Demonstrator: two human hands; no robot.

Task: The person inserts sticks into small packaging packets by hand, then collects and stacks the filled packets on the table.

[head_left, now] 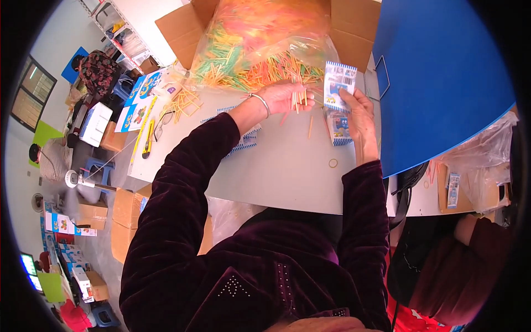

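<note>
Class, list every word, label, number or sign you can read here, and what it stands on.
No text reads clearly.
Upper packet, in the right hand: print and barcode, too small.
Lower packet: print too small.
Blue-and-white packaging at left: large marks, too blurred.
Printed box at far left: too small.

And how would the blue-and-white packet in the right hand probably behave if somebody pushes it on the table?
The packet is probably light, as the right hand holds it by one side. It seems not very floppy, extending flat beyond the grip. Its flat shape suggests sliding, hardly rolling.
</note>
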